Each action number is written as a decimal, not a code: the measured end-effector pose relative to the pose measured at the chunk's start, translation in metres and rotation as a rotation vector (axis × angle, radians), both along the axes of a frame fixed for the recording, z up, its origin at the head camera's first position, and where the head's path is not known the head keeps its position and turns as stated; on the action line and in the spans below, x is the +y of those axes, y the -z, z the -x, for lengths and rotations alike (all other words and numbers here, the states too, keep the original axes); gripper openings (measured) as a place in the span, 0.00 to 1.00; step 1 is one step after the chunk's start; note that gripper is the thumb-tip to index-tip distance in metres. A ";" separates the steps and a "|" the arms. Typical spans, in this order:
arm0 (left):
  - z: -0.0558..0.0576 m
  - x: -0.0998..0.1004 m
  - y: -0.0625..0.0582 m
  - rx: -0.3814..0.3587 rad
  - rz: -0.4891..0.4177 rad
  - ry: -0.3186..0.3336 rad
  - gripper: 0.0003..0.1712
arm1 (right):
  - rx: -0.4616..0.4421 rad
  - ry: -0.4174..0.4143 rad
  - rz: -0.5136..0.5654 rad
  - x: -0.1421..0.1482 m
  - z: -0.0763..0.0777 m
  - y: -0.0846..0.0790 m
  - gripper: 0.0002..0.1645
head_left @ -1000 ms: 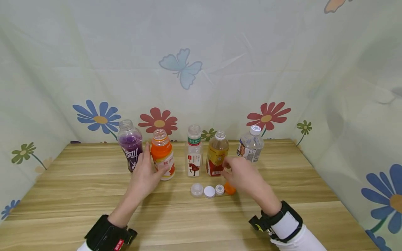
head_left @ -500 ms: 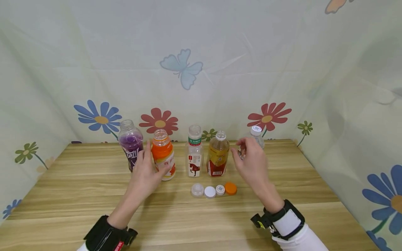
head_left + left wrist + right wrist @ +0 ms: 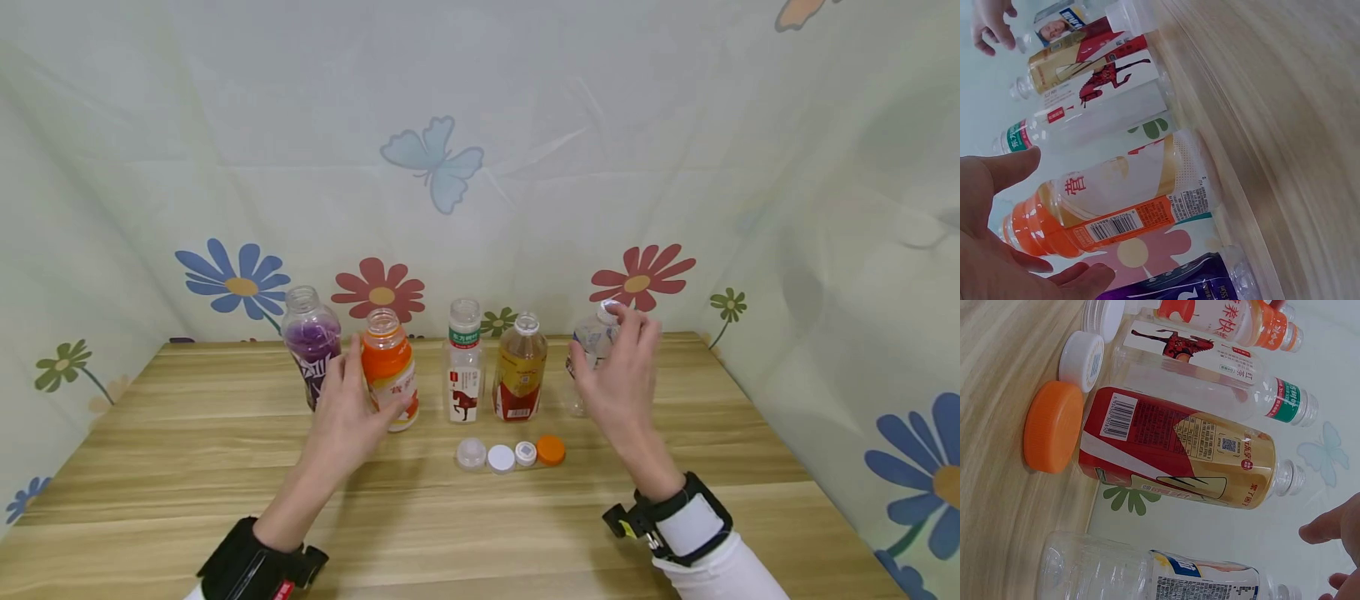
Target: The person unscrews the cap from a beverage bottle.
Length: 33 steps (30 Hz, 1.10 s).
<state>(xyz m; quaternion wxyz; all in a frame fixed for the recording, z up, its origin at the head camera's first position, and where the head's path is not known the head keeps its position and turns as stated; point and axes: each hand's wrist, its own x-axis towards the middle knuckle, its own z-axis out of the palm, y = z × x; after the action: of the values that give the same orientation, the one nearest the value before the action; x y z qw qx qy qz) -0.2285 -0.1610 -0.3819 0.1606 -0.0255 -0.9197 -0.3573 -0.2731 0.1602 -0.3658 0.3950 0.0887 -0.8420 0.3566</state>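
Note:
My left hand [image 3: 352,425] is spread beside the orange-labelled bottle [image 3: 390,375], which stands uncapped. In the left wrist view, its thumb [image 3: 1013,169] and fingers [image 3: 1088,281] lie on either side of that bottle, apparently without gripping it. At the far right, my right hand [image 3: 622,383] is raised in front of a clear bottle [image 3: 592,342] with a white cap [image 3: 608,310]. Its fingers are bent loosely near the cap; whether they touch it is hidden. In the right wrist view, the thumb [image 3: 1322,528] stands clear of the clear bottle's neck.
Uncapped bottles also stand in the row: purple [image 3: 311,337], horse-labelled [image 3: 465,375] and red-gold [image 3: 519,371]. Before them on the wooden table [image 3: 450,533] lie a translucent cap [image 3: 471,453], two white caps [image 3: 501,458] and an orange cap [image 3: 551,450]. A patterned cloth [image 3: 525,217] hangs behind.
My right hand has moved from above the orange cap up and right to the clear bottle, its fingers spreading near the top. The left hand has stayed by the orange-labelled bottle.

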 end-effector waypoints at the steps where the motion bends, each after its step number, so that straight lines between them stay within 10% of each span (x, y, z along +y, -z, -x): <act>1: 0.000 0.000 0.000 0.004 0.001 0.001 0.63 | 0.008 0.008 -0.007 0.001 0.001 0.000 0.41; 33: -0.004 0.002 -0.004 0.030 0.011 -0.011 0.66 | -0.266 0.023 -0.062 0.015 0.015 0.011 0.52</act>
<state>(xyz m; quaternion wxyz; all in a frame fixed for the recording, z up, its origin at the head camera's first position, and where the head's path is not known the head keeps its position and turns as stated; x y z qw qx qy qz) -0.2244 -0.1594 -0.3776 0.1765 -0.0266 -0.9193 -0.3509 -0.2884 0.1752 -0.3770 0.2808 0.0431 -0.8986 0.3343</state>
